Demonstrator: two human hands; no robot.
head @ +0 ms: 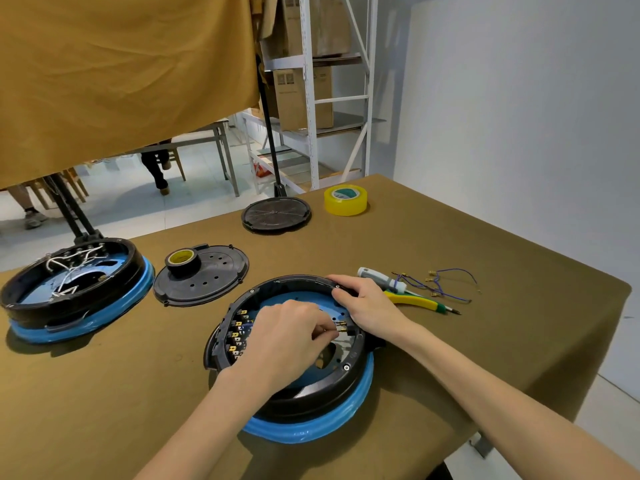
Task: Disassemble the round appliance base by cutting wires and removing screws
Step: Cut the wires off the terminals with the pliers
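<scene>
Hands work inside the round appliance base (311,403), a black ring on a blue rim that sits near the front edge of the brown-covered table (450,244). The left hand (287,337) reaches down into the open ring, its fingertips pinched together on a small brass connector (341,326) at the inner right side. The right hand (367,303) lies over the far right part of the black ring, fingers curled on the rim and gripping it. A row of brass terminals (237,336) lines the inner left wall of the base.

Just right of the base lie a yellow-handled tool (412,300) and a grey-and-white tool (381,278), touching or nearly touching each other. Beyond them sits a loose bundle of blue wires (440,285) with brass ends.

A second base (69,296) with white wires inside stands at the left edge. Between the 2 bases rests a black round cover (211,282) with a roll of black tape (181,260) on top. Farther back lie another black cover (276,214) and a roll of yellow tape (345,199), near each other.
</scene>
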